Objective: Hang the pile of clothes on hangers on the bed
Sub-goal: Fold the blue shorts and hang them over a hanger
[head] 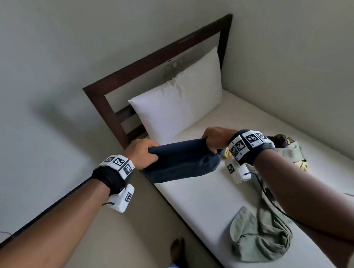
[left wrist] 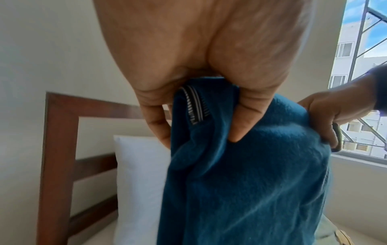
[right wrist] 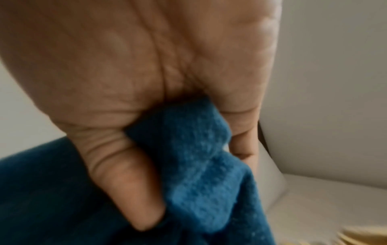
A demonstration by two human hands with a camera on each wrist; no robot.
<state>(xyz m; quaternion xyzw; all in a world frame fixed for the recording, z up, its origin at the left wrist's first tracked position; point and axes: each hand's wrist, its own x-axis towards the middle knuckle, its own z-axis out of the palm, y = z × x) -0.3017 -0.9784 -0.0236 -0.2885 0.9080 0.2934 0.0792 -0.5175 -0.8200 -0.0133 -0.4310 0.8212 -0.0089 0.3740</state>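
A dark blue garment (head: 180, 160) (left wrist: 251, 182) (right wrist: 199, 165) hangs stretched between both hands above the near side of the bed (head: 208, 198). My left hand (head: 144, 153) (left wrist: 199, 116) grips its left edge in a fist, beside a striped loop. My right hand (head: 216, 138) (right wrist: 167, 149) grips the right edge, fingers curled round the cloth. A pile of clothes (head: 288, 147) in olive, yellow and dark colours lies on the bed behind my right wrist. A crumpled green garment (head: 260, 236) lies nearer on the mattress. I see no hanger.
A white pillow (head: 178, 100) leans on the dark wooden headboard (head: 155, 53). Walls close the bed in at the head and right side. A window (left wrist: 364, 66) shows in the left wrist view. My feet (head: 177, 251) stand on the floor left of the bed.
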